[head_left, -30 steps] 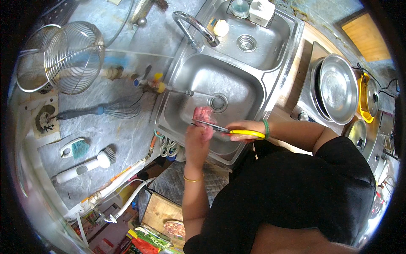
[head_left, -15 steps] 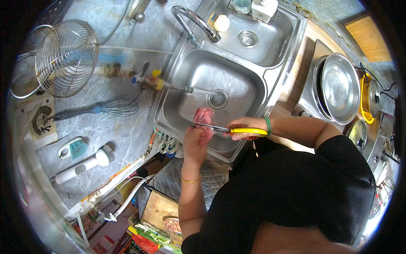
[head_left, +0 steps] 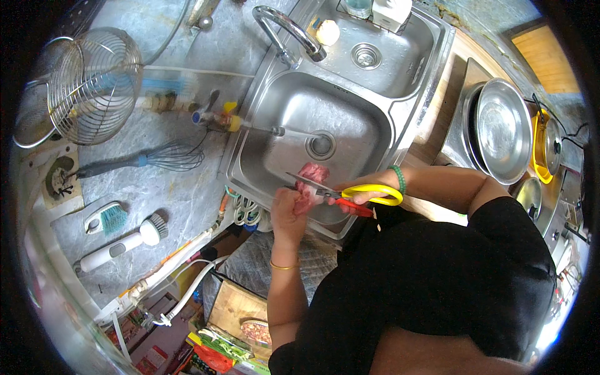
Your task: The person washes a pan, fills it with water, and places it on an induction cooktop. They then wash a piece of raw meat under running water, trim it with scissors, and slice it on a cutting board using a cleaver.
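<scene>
Over a steel sink (head_left: 375, 134), a left hand (head_left: 289, 212) gripped a strip of raw meat (head_left: 309, 187) hanging above the basin, its length running away from the body. The right hand (head_left: 357, 199) clasped yellow-handled scissors (head_left: 340, 192), blades lying crosswise against the meat.

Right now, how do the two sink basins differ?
The near stainless sink basin is larger and sits under both hands, which hold raw pink meat and yellow-handled scissors. The far stainless basin is smaller, with nothing held over it. Both are bare steel with round drains.
</scene>
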`<control>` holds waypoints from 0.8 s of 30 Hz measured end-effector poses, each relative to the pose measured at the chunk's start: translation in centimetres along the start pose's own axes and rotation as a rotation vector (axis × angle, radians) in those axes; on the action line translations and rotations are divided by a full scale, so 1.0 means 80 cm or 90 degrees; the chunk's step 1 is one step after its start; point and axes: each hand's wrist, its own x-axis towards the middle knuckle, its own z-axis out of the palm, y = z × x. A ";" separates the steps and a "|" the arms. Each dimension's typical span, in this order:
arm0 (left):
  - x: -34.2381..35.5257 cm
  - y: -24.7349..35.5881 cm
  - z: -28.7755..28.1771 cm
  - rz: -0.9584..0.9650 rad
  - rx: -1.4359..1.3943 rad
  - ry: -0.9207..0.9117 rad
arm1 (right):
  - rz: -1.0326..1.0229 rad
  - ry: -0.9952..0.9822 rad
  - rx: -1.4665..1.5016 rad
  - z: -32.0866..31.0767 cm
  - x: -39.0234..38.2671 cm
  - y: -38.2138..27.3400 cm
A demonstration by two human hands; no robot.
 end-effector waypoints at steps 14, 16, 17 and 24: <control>0.012 0.007 -0.015 0.153 0.099 -0.098 | 0.131 0.143 -0.104 0.032 -0.021 -0.039; 0.011 0.008 -0.008 0.155 0.074 -0.116 | 0.196 0.181 -0.125 0.031 -0.009 -0.039; 0.008 0.010 0.002 0.151 0.048 -0.137 | 0.019 0.154 -0.139 0.028 0.005 -0.037; -0.017 -0.055 0.064 -0.203 -0.190 0.041 | -0.082 0.248 -0.121 -0.042 0.035 -0.036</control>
